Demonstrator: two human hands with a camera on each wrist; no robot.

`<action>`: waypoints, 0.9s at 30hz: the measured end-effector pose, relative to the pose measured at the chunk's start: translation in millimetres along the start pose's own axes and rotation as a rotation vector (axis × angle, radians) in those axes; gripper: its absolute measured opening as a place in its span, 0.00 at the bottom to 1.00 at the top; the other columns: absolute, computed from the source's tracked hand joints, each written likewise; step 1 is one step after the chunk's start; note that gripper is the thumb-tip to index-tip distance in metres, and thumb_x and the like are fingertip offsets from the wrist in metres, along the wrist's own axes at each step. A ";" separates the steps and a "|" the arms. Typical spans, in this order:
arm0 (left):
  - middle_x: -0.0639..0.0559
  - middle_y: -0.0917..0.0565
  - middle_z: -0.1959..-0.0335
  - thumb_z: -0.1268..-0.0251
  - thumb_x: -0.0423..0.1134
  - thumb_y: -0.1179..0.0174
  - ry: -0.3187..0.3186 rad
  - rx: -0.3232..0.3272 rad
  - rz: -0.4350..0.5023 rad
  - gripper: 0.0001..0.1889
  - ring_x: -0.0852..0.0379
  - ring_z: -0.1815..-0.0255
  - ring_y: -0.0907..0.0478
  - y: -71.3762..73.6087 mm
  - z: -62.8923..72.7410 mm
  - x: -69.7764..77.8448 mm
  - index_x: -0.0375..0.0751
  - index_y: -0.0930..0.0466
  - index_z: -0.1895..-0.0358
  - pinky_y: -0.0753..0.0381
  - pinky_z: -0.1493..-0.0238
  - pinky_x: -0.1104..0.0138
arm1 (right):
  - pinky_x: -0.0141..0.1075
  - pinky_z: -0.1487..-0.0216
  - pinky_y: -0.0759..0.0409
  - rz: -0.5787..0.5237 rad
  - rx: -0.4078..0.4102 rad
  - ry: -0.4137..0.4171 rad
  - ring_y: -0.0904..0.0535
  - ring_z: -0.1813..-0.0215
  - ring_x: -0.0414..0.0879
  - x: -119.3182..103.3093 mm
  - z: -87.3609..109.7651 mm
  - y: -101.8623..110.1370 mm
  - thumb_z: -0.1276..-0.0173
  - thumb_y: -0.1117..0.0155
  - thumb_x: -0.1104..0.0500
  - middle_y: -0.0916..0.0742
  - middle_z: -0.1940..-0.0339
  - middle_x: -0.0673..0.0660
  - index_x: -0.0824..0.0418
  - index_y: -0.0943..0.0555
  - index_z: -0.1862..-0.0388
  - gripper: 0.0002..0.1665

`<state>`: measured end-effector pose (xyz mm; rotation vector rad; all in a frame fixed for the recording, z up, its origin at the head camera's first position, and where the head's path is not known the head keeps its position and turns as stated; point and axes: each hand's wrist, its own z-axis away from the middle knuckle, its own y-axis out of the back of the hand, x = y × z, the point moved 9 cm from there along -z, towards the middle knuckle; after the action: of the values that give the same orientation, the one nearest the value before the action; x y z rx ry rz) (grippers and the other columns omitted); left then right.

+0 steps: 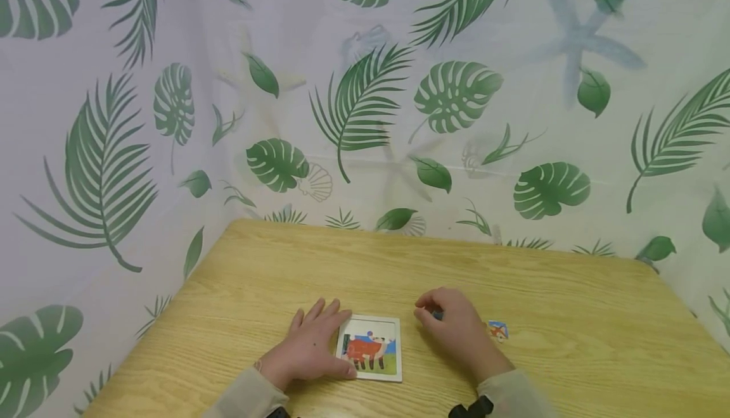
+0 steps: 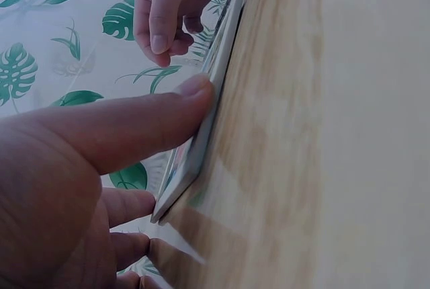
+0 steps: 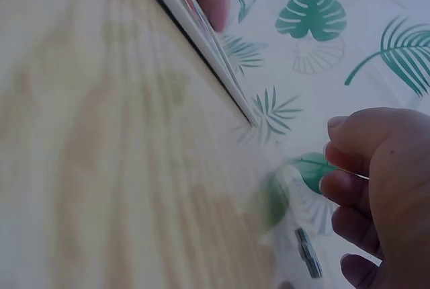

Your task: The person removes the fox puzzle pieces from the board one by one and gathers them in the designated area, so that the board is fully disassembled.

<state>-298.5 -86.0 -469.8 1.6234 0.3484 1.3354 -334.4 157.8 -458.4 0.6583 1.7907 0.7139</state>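
A square picture puzzle [image 1: 371,349] in a white frame shows a red-brown animal on green grass. Its upper strip is pale and bare. My left hand [image 1: 313,345] lies at the puzzle's left side, fingers spread, with the thumb [image 2: 168,117] against the near edge and a fingertip at the far corner. To the right, my right hand [image 1: 456,329] hovers with loosely curled fingers; nothing shows between its fingertips [image 3: 339,185]. A dark blue bit [image 1: 437,315] shows beneath that hand, too covered to identify. A small puzzle piece [image 1: 498,330] with orange and blue lies beyond its wrist.
The wooden table [image 1: 274,266] ends at a white wall covering [image 1: 376,183] printed with green leaves. A small dark metallic-looking object [image 3: 309,253] shows near the table's far side in the right wrist view.
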 end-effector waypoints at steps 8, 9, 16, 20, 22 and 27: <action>0.37 0.45 0.20 0.54 0.62 0.23 0.004 -0.003 0.000 0.56 0.33 0.19 0.58 0.2 0.5 1.6 0.42 0.38 0.22 0.67 0.28 0.32 | 0.41 0.54 0.24 0.032 -0.058 0.077 0.26 0.61 0.38 -21.5 6.4 -13.2 0.32 0.29 0.54 0.20 0.70 0.37 0.48 0.13 0.61 0.03; 0.37 0.45 0.20 0.54 0.62 0.23 0.004 -0.004 0.000 0.56 0.33 0.19 0.59 0.0 0.4 1.6 0.42 0.38 0.22 0.67 0.28 0.32 | 0.41 0.54 0.24 0.037 -0.070 0.086 0.26 0.61 0.37 -23.4 7.3 -14.6 0.32 0.29 0.54 0.21 0.70 0.37 0.48 0.14 0.61 0.03; 0.37 0.45 0.20 0.52 0.61 0.24 0.005 -0.009 -0.004 0.54 0.33 0.19 0.58 -0.2 -0.3 1.5 0.43 0.38 0.22 0.66 0.28 0.32 | 0.39 0.56 0.26 0.069 -0.187 0.111 0.28 0.63 0.38 -33.4 13.0 -28.8 0.31 0.29 0.48 0.22 0.69 0.38 0.46 0.14 0.57 0.07; 0.37 0.45 0.20 0.51 0.61 0.25 0.003 -0.012 -0.012 0.54 0.33 0.19 0.58 -0.3 -0.3 1.5 0.43 0.38 0.22 0.66 0.28 0.32 | 0.38 0.59 0.29 0.096 -0.260 0.130 0.29 0.63 0.39 -41.1 16.2 -36.1 0.32 0.29 0.46 0.23 0.69 0.40 0.48 0.14 0.55 0.11; 0.37 0.46 0.20 0.51 0.61 0.25 0.003 -0.015 -0.015 0.54 0.33 0.19 0.58 -0.4 -0.2 1.3 0.43 0.38 0.22 0.66 0.28 0.32 | 0.38 0.60 0.30 0.126 -0.278 0.150 0.30 0.63 0.40 -45.1 17.2 -38.5 0.33 0.29 0.45 0.24 0.71 0.41 0.49 0.13 0.56 0.12; 0.37 0.46 0.20 0.51 0.61 0.25 0.006 -0.021 -0.017 0.54 0.34 0.19 0.59 -0.6 0.3 0.8 0.43 0.38 0.22 0.66 0.28 0.32 | 0.38 0.61 0.31 0.171 -0.287 0.180 0.31 0.63 0.40 -51.7 18.0 -41.2 0.35 0.26 0.47 0.25 0.72 0.41 0.50 0.13 0.56 0.13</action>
<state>-297.8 -85.3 -469.8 1.5959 0.3500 1.3278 -306.0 95.5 -461.5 0.5709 1.7606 1.1530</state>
